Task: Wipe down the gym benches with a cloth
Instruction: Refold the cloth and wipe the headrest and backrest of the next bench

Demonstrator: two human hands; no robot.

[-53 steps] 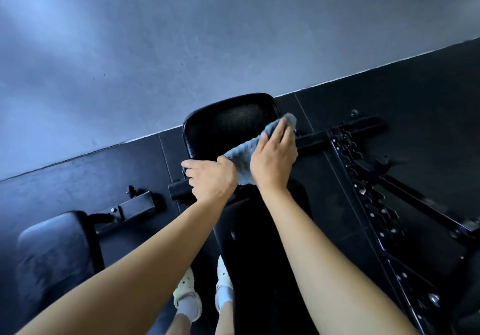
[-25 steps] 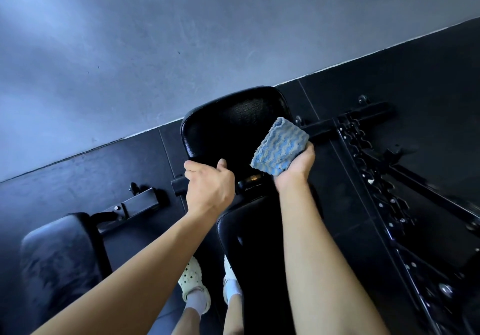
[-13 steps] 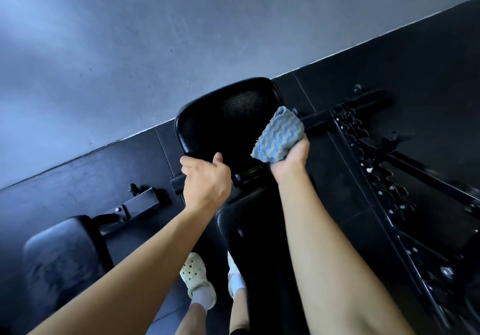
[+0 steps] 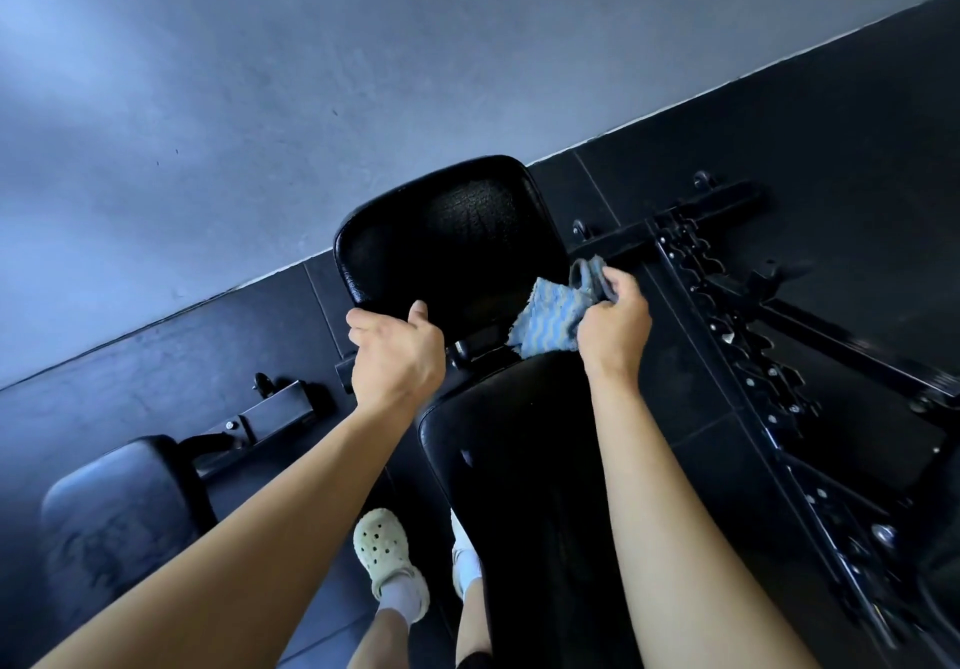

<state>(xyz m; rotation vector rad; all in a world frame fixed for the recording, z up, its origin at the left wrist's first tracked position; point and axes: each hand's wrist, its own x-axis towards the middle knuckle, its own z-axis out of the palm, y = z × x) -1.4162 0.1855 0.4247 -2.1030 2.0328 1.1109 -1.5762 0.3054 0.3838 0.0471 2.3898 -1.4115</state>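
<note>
the cloth, pinched by the right hand, has been lowered beside the seat pad, gripped by the left hand; its right edge is likely wiped next.

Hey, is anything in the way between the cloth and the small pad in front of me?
Nothing visible is. The right hand holds the cloth at the near right edge of the pad. The left hand grips the pad's near left corner, to the side of the cloth, and covers only that corner.
</note>
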